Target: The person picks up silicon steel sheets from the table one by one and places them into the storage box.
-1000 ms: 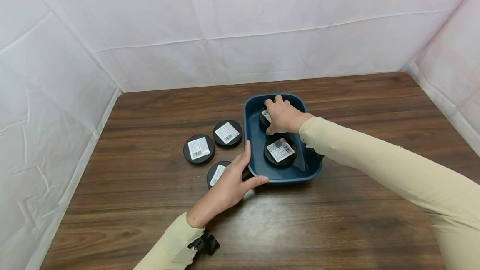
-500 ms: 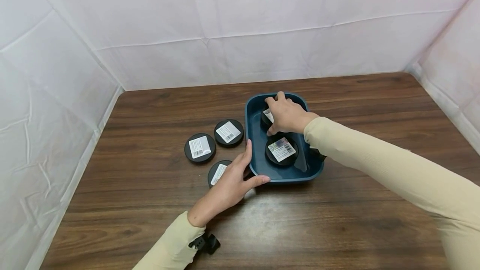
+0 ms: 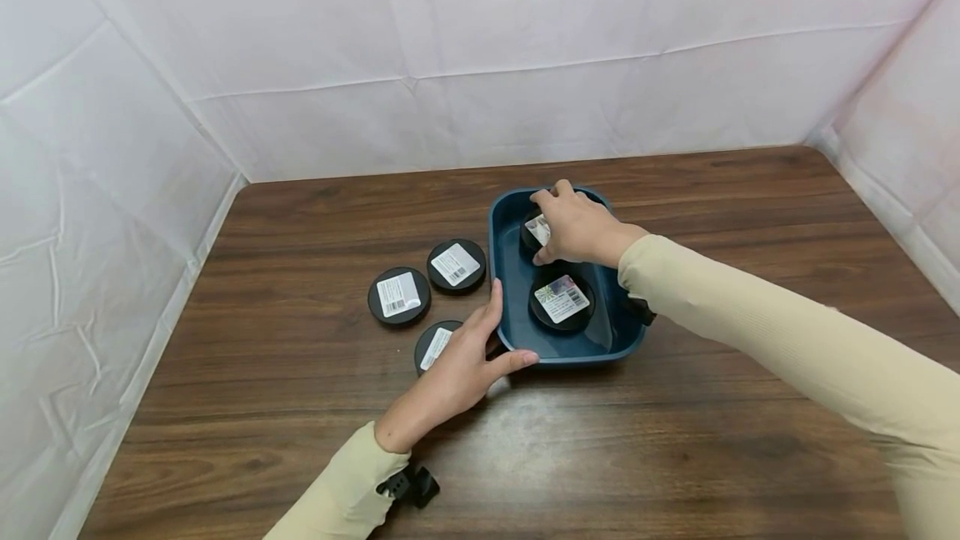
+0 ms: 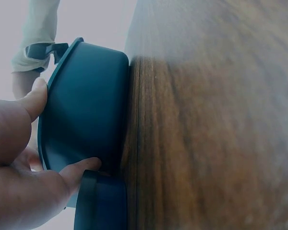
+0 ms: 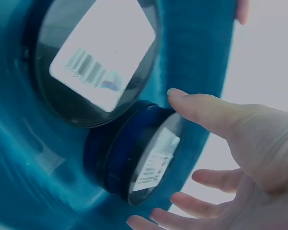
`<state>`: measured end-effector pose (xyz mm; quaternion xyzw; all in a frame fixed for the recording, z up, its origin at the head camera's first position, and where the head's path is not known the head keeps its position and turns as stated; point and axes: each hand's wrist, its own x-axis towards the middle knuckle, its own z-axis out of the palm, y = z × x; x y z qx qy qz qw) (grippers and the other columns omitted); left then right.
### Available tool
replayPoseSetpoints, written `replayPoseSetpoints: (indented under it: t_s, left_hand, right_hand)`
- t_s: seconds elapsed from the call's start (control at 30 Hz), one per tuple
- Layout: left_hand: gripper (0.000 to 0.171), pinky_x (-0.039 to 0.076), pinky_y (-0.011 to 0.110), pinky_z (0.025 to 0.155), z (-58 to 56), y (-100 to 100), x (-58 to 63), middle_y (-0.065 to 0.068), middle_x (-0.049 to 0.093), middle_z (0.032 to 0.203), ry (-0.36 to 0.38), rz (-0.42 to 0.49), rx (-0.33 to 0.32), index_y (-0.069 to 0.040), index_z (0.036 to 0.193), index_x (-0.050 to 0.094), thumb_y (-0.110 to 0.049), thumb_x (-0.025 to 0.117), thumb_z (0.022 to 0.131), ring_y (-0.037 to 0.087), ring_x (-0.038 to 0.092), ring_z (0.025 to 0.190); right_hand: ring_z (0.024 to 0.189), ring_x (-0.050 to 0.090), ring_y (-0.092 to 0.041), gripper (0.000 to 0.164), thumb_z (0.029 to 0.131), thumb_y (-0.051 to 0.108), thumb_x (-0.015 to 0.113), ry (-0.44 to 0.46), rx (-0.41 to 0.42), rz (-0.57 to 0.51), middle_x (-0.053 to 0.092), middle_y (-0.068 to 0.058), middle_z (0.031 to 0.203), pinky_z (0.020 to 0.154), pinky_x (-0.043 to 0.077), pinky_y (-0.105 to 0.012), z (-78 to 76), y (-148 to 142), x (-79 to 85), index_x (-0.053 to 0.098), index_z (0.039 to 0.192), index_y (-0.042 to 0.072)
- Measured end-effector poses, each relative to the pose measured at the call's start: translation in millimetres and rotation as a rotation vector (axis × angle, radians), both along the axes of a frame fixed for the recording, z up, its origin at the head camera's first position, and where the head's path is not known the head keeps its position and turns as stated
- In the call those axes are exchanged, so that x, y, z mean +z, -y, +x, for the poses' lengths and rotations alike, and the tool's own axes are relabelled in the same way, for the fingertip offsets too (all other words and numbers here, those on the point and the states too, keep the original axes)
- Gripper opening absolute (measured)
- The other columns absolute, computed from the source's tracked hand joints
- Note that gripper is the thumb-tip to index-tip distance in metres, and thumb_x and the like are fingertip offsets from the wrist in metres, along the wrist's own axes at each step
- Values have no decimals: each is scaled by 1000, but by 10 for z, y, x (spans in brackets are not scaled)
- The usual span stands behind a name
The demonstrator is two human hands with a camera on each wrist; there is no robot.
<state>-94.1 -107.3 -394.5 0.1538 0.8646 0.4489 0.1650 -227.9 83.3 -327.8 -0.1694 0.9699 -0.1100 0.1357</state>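
A blue rectangular tub [image 3: 517, 336] stands on the table with two flat, round black containers inside, each bearing a white barcode label. My left hand [image 3: 457, 369] touches its near left corner, fingers straight along the side and thumb at the rim; the left wrist view shows the thumb [image 4: 36, 98] against that rim. Over the tub's far end is my right hand [image 3: 581, 227], around the far container [image 3: 537, 227]. In the right wrist view the thumb and fingers are spread beside this container [image 5: 156, 165], with gaps between. Nearer me lies the other container [image 3: 561, 301].
Left of the tub, three more black containers sit on the wooden table [image 3: 675, 440]: one at the back [image 3: 456, 267], one farther left [image 3: 399, 297], and one partly hidden behind my left hand [image 3: 433, 347]. White sheeting [image 3: 480, 48] encloses the table's back and sides.
My right hand has shifted slightly right and away from the far container, uncovering more of its label. My left hand and the tub have stayed in place.
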Motion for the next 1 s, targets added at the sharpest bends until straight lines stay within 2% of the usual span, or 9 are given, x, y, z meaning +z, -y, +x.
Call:
replayPoseSetpoints:
  t_s: [0.33, 0.7, 1.0]
  left_hand:
    - [97, 31, 51, 120, -9, 0, -1, 17, 17, 167, 2, 6, -4, -15, 162, -1, -39, 66, 96, 31, 24, 153]
    - [97, 32, 51, 119, -11, -11, -3, 18, 17, 167, -3, 14, -21, -17, 162, -3, -42, 64, 96, 32, 25, 153]
    - [98, 31, 50, 120, -8, -16, -4, 16, 16, 167, 4, 23, -11, -16, 162, -2, -41, 65, 96, 30, 24, 153]
  right_hand:
    - [137, 42, -43, 83, 87, 30, 80, -12, -10, -75, 34, -26, 153, 107, 42, -59, 26, -45, 72, 37, 153, 4]
    - [137, 40, -45, 70, 91, 33, 75, -46, 6, -70, 40, -23, 154, 109, 38, -62, 169, -98, 135, 46, 150, 7]
    - [141, 36, -44, 60, 94, 33, 72, -47, 10, -135, 39, -21, 155, 114, 33, -62, 280, -128, 260, 53, 145, 10]
